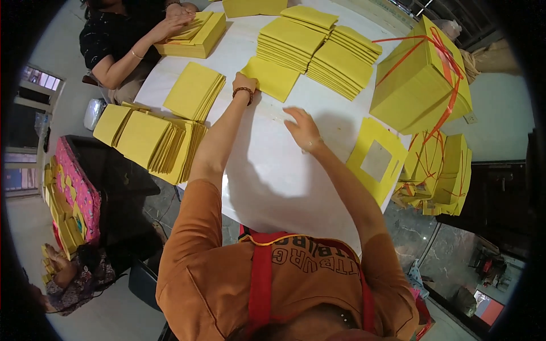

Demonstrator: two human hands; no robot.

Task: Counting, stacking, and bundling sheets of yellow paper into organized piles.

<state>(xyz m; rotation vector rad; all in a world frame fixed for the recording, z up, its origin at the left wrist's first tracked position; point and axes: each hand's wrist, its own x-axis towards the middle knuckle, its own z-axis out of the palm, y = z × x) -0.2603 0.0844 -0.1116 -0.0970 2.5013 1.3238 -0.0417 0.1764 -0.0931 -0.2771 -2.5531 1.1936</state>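
My left hand [243, 84] reaches out to the left edge of a flat folded yellow paper piece [273, 79], its fingers closed at that edge. The piece lies on the white table, its far side up against the stacks. My right hand [303, 129] hovers over the table to the right and nearer to me, holding nothing, its fingers apart. Just beyond the piece, several overlapping stacks of folded yellow pieces [287, 41] lie fanned out. A flat yellow sheet with a pale rectangular window [360, 177] rests at the table's right edge.
Folded yellow stacks [151, 139] cover the left table edge, with another pile [194, 91] beyond them. A tall yellow bundle tied with red string [406, 85] stands at right. A co-worker's hands [173, 25] rest on a yellow stack at far left. Another person sits lower left.
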